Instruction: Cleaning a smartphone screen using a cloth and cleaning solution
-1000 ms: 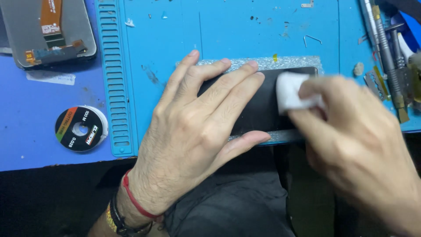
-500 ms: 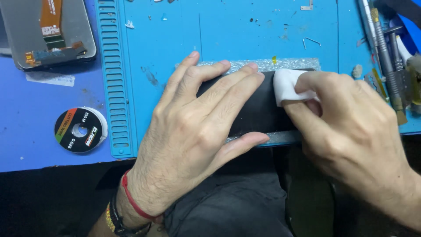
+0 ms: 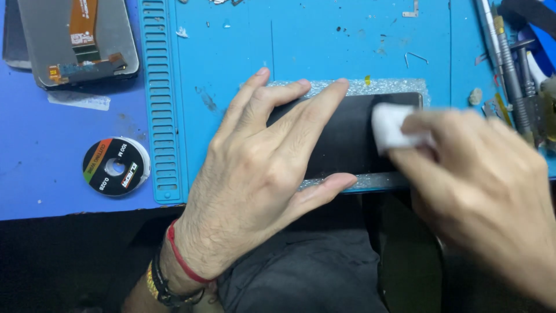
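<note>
1. Blue covers the whole bench, and on it lies a lighter blue work mat with a ribbed strip along its left side.
2. A black phone screen lies flat on a glittery sheet near the front edge of the mat.
3. This screen looks thin, stiff and smooth, so I judge it light, slippery and easy to crack; it is safer to press it flat or take it by the long edges.
4. The left hand lies flat on the left part of the screen, fingers stretched and slightly spread, thumb along the near edge.
5. The right hand is blurred; its fingers seem to pinch a small white pad that touches the right part of the screen.
6. A small spool of wire lies on the left, a second screen part with an orange flex cable lies behind it, and metal tools lie on the right.
</note>
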